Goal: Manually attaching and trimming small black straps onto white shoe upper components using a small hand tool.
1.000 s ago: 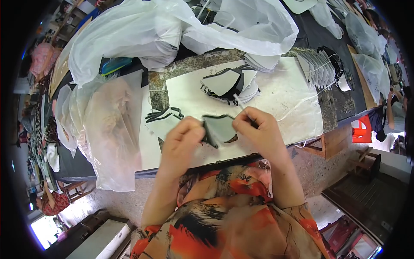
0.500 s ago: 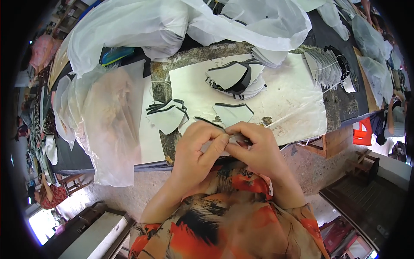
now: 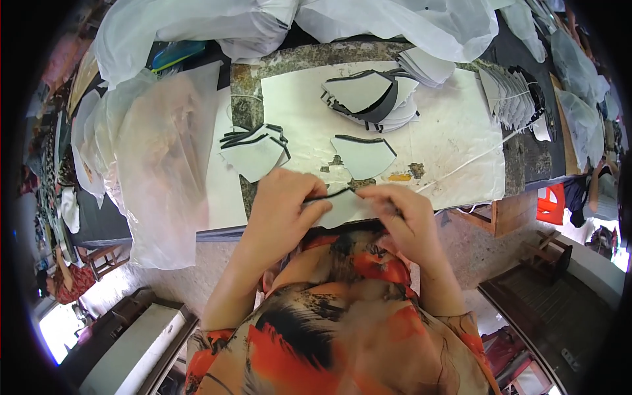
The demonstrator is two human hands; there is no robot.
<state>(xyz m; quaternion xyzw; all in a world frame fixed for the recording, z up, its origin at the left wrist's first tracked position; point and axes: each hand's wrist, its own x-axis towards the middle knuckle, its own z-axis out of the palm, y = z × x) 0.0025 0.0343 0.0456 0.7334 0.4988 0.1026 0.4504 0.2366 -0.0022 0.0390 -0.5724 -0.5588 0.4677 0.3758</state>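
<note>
Close to my body, above the table's near edge, I hold a white panel with a black-bound edge (image 3: 343,208). My left hand (image 3: 278,205) is closed, pinching its left end between thumb and fingers. At the other end my right hand (image 3: 407,214) is closed too, fingertips on the bound edge; a dark bit shows among its fingers, too blurred to name. Just beyond lies a single similar panel (image 3: 364,158). Left of it is a small overlapping pile of bound panels (image 3: 255,158). Farther off sits a larger heap of panels (image 3: 362,93) with a black strip across it.
A white sheet (image 3: 454,131) covers a worn board on the dark table. At the back right are a fanned stack of panels (image 3: 426,67) and a tied bundle (image 3: 503,99). Translucent plastic bags (image 3: 164,164) fill the left and back. A red stool (image 3: 550,204) stands at right.
My hands have moved apart, exposing more of the panel between them. The right hand has shifted right, the left slightly left. The whole view has also shifted a little.
</note>
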